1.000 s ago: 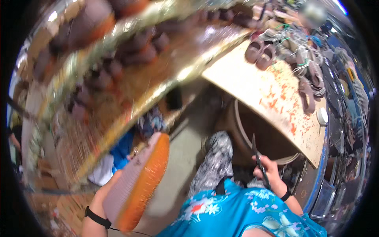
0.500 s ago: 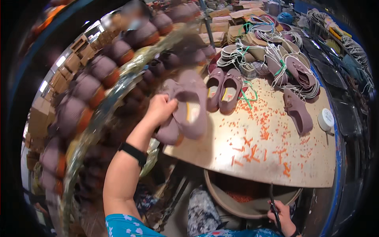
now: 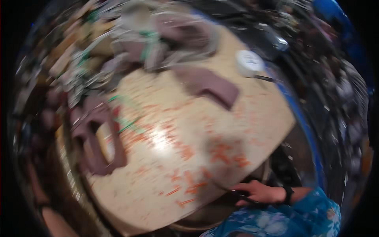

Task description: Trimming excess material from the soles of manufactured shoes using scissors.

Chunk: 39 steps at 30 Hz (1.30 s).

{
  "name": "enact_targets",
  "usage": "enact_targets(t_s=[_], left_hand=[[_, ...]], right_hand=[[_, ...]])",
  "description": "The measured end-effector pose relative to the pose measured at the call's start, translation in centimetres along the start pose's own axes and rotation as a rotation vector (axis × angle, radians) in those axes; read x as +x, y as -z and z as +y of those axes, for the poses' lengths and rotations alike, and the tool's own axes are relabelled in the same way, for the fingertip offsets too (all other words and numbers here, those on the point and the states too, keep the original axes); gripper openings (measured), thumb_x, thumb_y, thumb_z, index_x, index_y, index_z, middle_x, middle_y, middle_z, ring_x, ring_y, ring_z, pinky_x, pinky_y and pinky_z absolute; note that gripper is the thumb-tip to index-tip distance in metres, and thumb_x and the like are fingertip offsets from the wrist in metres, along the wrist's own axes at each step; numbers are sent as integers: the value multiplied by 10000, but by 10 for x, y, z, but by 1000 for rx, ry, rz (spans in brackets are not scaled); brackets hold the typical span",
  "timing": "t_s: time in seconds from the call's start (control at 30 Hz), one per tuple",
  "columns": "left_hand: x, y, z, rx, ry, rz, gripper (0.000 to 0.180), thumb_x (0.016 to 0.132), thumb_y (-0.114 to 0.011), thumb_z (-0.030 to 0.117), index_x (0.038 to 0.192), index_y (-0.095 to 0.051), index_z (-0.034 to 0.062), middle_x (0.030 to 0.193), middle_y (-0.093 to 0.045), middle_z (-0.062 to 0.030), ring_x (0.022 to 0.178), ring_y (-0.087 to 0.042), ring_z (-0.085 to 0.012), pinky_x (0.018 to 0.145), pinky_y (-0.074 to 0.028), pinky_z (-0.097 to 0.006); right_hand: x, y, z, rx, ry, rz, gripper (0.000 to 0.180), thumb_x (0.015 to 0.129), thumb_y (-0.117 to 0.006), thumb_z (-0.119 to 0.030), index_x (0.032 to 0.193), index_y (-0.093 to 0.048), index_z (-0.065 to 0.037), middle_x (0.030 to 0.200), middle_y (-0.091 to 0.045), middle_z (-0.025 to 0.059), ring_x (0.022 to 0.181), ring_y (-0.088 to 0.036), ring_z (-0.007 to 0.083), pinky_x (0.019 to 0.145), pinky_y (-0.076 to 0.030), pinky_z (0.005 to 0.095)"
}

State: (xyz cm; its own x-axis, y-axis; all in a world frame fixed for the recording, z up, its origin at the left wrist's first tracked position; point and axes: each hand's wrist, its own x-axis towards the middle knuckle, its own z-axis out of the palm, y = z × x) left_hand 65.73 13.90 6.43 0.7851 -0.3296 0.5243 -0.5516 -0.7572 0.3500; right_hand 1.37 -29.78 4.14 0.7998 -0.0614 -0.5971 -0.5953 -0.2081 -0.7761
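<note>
My right hand [image 3: 256, 191] is at the table's near edge, its fingers closed around a slim dark tool [image 3: 240, 193] with a thin tip; blur hides its exact kind. Of my left arm, the forearm [image 3: 59, 224] with a dark wristband shows at the lower left. The left hand beyond it is smeared, so its fingers and anything in them cannot be made out. A pair of mauve shoes [image 3: 116, 152] stands on the left part of the pale table [image 3: 146, 205]. One more mauve shoe [image 3: 217, 85] lies apart toward the far right side.
Orange scraps [image 3: 189, 152] are scattered over the table. Bundled shoe parts [image 3: 146, 47] with green ties are piled at the back. A white round container [image 3: 249, 62] sits at the far right edge. Under the near edge is a round basin [image 3: 201, 217].
The view has swung right and tilted, and blurred. My left hand, which held mauve shoes, has gone to the left rim. My right hand with the tool is now up at the table edge.
</note>
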Motion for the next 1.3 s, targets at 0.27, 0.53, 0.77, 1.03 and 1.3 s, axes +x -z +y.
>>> enact_targets(t_s=[0.27, 0.53, 0.77, 1.03, 1.3], left_hand=[[-102, -58, 385, -453, -327, -440, 188, 879, -484, 94, 1002, -564, -24, 953, -595, -137, 923, -556, -215, 824, -413, -289], [-351, -68, 664, -401, -787, -1340, 307, 776, -627, 183, 1031, -590, 15, 894, -636, -158, 815, -617, -270, 724, -486, -340], [-423, -120, 782, -203, -1039, -1447, 297, 786, -616, 201, 1012, -590, 9, 904, -629, -185, 841, -611, -311, 741, -484, -367], [-503, -147, 854, -247, -1188, -1369, 265, 763, -616, 171, 961, -587, -3, 850, -618, -201, 806, -605, -342, 698, -474, -375], [-500, -124, 858, -251, -972, -1327, 232, 770, -616, 122, 971, -598, 6, 823, -628, -171, 712, -614, -274, 643, -481, -333]], right_hand=[[-90, 1, 15, 40, -134, 59, 586, 762, -637, -380, 1230, -430, -94, 908, -614, 183, 837, -602, 316, 739, -453, 371], [-275, 4, 144, 216, -160, 388, 573, 711, -579, -110, 1252, -395, -140, 907, -600, 140, 843, -604, 257, 731, -464, 359], [-380, 16, 335, 388, -54, 1320, 568, 691, -652, 0, 1206, -424, -74, 1056, -530, 105, 936, -527, 199, 783, -435, 318], [-640, 47, 547, -372, -795, 2186, 477, 729, -491, -12, 1191, -408, -94, 960, -574, 238, 882, -560, 390, 759, -432, 458], [-771, 59, 646, -349, -1417, 2047, 471, 799, -403, -83, 1263, -392, -161, 1080, -565, 202, 1006, -526, 403, 842, -419, 488]])
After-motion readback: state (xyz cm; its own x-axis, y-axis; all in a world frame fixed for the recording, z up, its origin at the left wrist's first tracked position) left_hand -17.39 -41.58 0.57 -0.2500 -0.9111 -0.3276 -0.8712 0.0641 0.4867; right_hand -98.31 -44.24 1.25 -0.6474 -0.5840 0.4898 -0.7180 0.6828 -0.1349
